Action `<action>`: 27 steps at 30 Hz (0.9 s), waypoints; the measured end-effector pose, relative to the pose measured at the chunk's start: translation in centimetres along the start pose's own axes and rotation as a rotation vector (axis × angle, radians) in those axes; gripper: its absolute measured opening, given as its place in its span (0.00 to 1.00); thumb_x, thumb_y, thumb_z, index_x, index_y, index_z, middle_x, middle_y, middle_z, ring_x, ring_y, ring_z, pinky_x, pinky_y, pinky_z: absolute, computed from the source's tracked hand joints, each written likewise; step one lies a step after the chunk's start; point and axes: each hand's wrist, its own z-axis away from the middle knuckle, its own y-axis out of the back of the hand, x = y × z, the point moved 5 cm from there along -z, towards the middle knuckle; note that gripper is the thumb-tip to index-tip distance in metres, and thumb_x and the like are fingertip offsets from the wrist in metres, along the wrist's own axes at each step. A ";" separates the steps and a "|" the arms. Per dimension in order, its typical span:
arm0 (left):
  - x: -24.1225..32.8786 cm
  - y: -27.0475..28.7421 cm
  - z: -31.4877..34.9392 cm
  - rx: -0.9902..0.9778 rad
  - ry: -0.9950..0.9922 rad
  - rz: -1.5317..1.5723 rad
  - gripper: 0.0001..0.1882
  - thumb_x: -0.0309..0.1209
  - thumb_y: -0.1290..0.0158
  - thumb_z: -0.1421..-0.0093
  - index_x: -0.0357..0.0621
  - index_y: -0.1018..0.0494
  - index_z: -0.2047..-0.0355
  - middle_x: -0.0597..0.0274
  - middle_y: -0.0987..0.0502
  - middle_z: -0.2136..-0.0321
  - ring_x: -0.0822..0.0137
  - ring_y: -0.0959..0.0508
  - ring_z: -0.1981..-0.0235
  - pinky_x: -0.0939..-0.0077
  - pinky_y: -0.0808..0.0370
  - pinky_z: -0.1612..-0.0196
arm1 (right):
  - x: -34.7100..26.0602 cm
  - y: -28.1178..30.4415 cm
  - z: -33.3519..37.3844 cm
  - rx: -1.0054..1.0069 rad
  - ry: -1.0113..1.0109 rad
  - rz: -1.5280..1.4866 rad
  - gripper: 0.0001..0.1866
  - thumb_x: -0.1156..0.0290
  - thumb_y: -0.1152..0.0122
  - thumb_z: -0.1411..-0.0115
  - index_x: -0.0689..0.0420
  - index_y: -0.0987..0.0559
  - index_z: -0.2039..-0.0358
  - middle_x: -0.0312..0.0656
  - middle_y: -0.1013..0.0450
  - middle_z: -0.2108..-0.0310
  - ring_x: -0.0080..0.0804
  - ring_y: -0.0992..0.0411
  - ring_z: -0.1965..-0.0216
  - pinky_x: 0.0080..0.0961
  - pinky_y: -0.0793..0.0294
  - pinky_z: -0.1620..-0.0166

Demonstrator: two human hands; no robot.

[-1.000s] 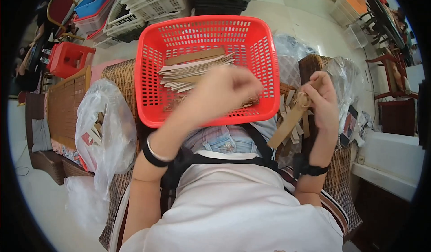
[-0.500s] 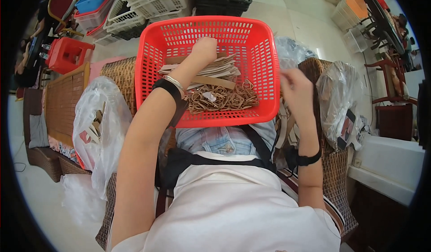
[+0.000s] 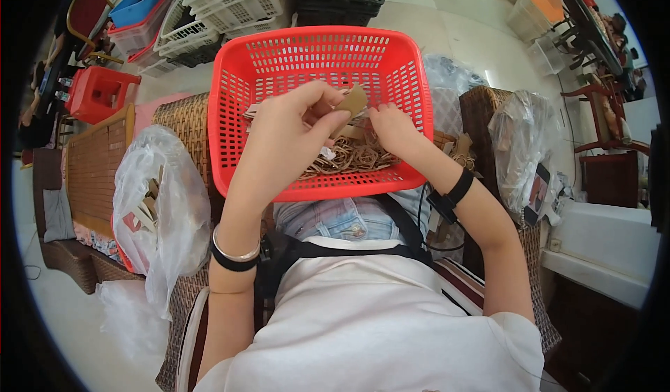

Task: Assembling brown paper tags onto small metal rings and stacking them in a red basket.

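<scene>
A red plastic basket (image 3: pixel 317 195) with slotted walls rests on my lap. Over it, my left hand (image 3: pixel 296 123) is closed in a pinch on a flat tan strip (image 3: pixel 354 100), which points up and away from me. My right hand (image 3: pixel 394 128) reaches in over the basket's right side, close to the strip, its fingers curled together; what they hold, if anything, is hidden. Below the hands lies a tangled heap of brown loop-shaped pieces (image 3: pixel 359 156). Behind my left hand, a stack of pale flat strips (image 3: pixel 252 110) shows only in part.
A clear plastic bag (image 3: pixel 157 203) with pale strips in it stands at the left. More brown pieces (image 3: pixel 460 151) lie just right of the basket, near another clear bag (image 3: pixel 520 154). Stacked white crates (image 3: pixel 241 4) and a red stool (image 3: pixel 101 93) stand farther off.
My left hand has drawn back toward me from the stack and now shows the tan strip. My right hand has come from outside the basket's right edge to over its inside.
</scene>
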 end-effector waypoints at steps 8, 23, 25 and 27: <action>-2.0 0.1 2.4 0.123 0.053 0.298 0.07 0.23 0.46 0.41 0.32 0.27 0.64 0.64 0.24 0.75 0.78 0.24 0.75 0.85 0.25 0.72 | 1.1 1.6 0.7 -0.111 -0.088 -0.282 0.10 0.75 0.38 0.54 0.65 0.22 0.70 0.52 0.26 0.70 0.48 0.26 0.66 0.38 0.24 0.61; 1.0 -3.8 3.3 -0.048 0.062 0.572 0.09 0.25 0.47 0.40 0.34 0.28 0.60 0.66 0.24 0.71 0.81 0.26 0.72 0.87 0.27 0.68 | -2.2 14.2 10.4 0.170 -0.275 -2.085 0.08 0.75 0.39 0.43 0.64 0.23 0.64 0.37 0.25 0.73 0.21 0.27 0.74 0.16 0.29 0.74; 1.2 -4.0 3.4 -0.052 0.038 0.560 0.09 0.25 0.46 0.40 0.34 0.28 0.60 0.66 0.24 0.71 0.81 0.26 0.72 0.87 0.27 0.68 | -2.6 14.3 10.3 0.204 -0.298 -2.098 0.07 0.75 0.39 0.43 0.64 0.23 0.65 0.37 0.26 0.74 0.20 0.27 0.74 0.15 0.29 0.74; 1.1 -3.8 3.5 -0.020 0.029 0.537 0.08 0.24 0.46 0.40 0.34 0.27 0.61 0.66 0.23 0.72 0.81 0.25 0.72 0.88 0.27 0.68 | -2.7 14.1 10.4 0.185 -0.257 -2.107 0.07 0.75 0.39 0.43 0.64 0.23 0.65 0.37 0.26 0.75 0.20 0.27 0.74 0.15 0.29 0.75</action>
